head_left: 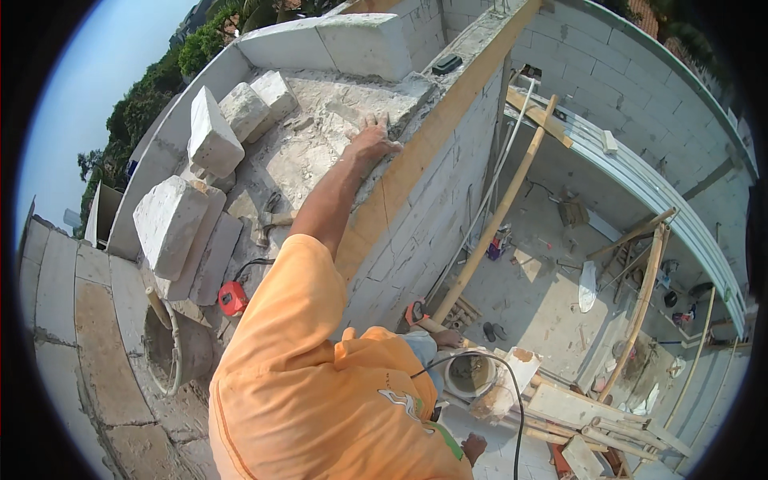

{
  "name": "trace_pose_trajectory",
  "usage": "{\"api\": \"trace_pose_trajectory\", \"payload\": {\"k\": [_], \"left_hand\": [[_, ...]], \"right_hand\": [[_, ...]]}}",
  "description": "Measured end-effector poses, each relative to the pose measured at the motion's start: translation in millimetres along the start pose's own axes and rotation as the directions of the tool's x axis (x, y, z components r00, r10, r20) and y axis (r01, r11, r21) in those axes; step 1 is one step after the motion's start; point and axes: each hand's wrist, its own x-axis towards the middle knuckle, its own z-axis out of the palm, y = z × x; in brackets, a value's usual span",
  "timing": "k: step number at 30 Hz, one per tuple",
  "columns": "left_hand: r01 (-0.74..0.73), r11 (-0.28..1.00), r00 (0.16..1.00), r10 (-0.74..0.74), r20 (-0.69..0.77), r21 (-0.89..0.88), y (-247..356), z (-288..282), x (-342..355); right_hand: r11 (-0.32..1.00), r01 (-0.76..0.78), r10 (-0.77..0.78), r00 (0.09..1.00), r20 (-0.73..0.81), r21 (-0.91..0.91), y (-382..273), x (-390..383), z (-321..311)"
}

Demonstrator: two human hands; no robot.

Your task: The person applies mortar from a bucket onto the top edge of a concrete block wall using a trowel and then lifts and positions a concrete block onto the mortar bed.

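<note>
My left hand [373, 139] reaches forward and rests on the rough, dusty top of the block wall [320, 132], its fingers spread. Close beside it, a long wooden board [416, 164] lines the wall's edge. Low at my right side, my right hand [474, 448] shows only in small part, and its fingers are unclear. A hammer [276, 218] with a wooden handle lies left of my left forearm. Nearer to me on that side sits a red tape measure [233, 298]. A small dark green case [446, 64] lies on the wall top beyond my left hand.
Cut white blocks [172, 224] are piled at left, near a bucket [178, 348] with a pale hose-like loop. A mortar bucket [470, 374] stands by my feet on the scaffold. A bamboo pole [504, 204] slants over the drop to the lower floor [528, 280]. A black cable [516, 392] curves nearby.
</note>
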Motion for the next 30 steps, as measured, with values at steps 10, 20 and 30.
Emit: {"api": "trace_pose_trajectory", "payload": {"k": [10, 20, 30], "left_hand": [[-0.069, 0.995, 0.995, 0.074, -0.067, 0.070, -6, 9, -4], [-0.073, 0.996, 0.973, 0.081, -0.218, 0.043, -16, 25, -5], [-0.106, 0.994, 0.954, 0.092, -0.284, -0.033, -13, 22, -11]], "right_hand": [[0.988, 0.120, -0.114, 0.991, 0.064, -0.093, -77, 28, 7], [0.814, 0.469, -0.423, 0.883, 0.203, -0.344, -184, -10, 50], [0.607, 0.452, -0.330, 0.891, 0.311, -0.653, -272, -14, 47]]}}
